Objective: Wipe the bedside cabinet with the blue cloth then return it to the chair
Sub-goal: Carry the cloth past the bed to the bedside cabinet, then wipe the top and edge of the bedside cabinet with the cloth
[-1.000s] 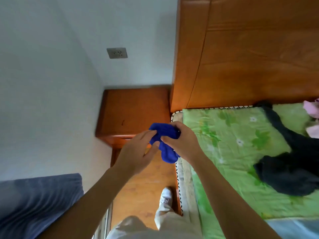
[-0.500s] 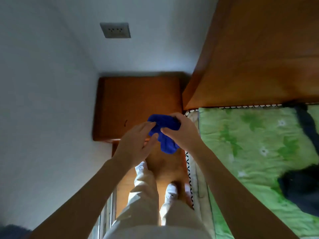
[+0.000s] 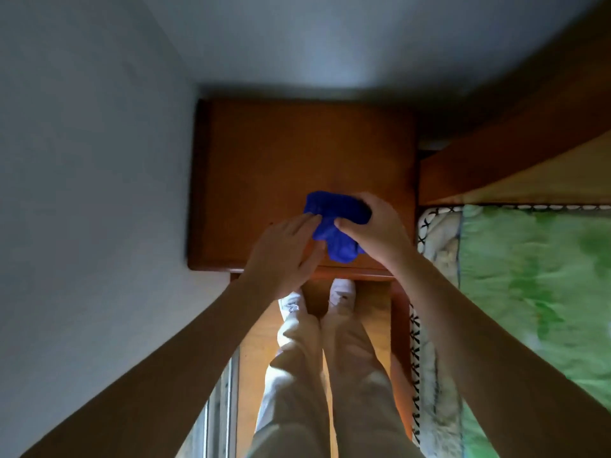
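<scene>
The wooden bedside cabinet (image 3: 281,153) stands in the corner directly below me, its brown top bare. A bunched blue cloth (image 3: 334,223) hangs just above the front right part of that top. My right hand (image 3: 373,233) grips the cloth from the right, thumb and fingers closed over it. My left hand (image 3: 284,256) touches the cloth's left edge with extended fingers and pinches it lightly. Part of the cloth is hidden under my right hand. The chair is out of view.
White walls (image 3: 92,193) close in on the left and behind the cabinet. The wooden headboard (image 3: 515,153) and the bed with a green floral sheet (image 3: 535,285) lie to the right. My legs and white shoes (image 3: 342,290) stand on the wooden floor in front of the cabinet.
I have stepped up to the cabinet and the view has tilted down, so the cabinet top now lies under my hands. Both hands still hold the cloth, now over the cabinet's front right.
</scene>
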A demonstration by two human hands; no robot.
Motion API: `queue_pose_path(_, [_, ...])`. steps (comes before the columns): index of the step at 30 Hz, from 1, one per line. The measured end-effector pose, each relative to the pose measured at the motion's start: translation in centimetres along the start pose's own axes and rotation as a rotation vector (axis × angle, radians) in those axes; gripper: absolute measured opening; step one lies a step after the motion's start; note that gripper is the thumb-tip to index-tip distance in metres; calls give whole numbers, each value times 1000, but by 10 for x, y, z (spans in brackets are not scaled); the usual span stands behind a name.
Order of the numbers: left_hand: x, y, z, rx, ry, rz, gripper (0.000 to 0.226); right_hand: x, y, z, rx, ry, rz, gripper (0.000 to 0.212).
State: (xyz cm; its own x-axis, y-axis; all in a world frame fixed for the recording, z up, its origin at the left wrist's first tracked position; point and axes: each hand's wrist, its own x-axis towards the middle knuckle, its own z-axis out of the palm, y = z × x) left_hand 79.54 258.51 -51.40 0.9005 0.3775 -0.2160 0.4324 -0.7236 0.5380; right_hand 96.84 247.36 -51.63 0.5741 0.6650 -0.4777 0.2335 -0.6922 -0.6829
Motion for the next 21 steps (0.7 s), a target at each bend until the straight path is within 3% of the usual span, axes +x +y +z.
queue_pose_path(4, [13,-40,45,145,-51,-49,46,39,42,33,-240,-36,-31,44])
queue_pose_path(8, [10,-64,78,224,-148,-154,51,43,56,60,-443,104,-172,59])
queue_pose_path(15, [-3,-65,101,233,-114,-242,56,34,79,77,-368,198,-367,58])
queue_pose_path(18, [-8,-63,106,226,-105,-260,54,35,87,85,-322,159,-358,61])
queue_pose_path(21, [-11,-65,111,236,-77,-242,51,35,95,95,-304,224,-356,63])
